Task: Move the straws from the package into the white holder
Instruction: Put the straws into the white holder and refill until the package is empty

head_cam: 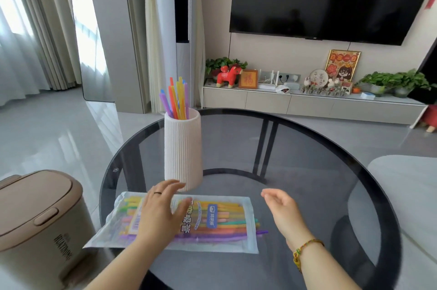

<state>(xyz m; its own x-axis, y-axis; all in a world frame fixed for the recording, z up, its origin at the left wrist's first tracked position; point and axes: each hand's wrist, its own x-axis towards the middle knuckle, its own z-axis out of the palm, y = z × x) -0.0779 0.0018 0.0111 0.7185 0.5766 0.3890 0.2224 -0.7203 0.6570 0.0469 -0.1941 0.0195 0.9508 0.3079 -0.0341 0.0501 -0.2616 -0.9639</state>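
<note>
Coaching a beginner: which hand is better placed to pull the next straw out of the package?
Right. The right hand hovers open beside the right end of the package, where straw tips poke out; the left hand lies flat on it, likely steadying it.

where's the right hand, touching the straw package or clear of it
Apart. The head view shows the right hand open beside the package, with a strip of dark table visible between them.

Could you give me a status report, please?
Left hand open over package; right hand open, beside it. Some straws stand in white holder; more lie in package. No obstruction seen.
</note>
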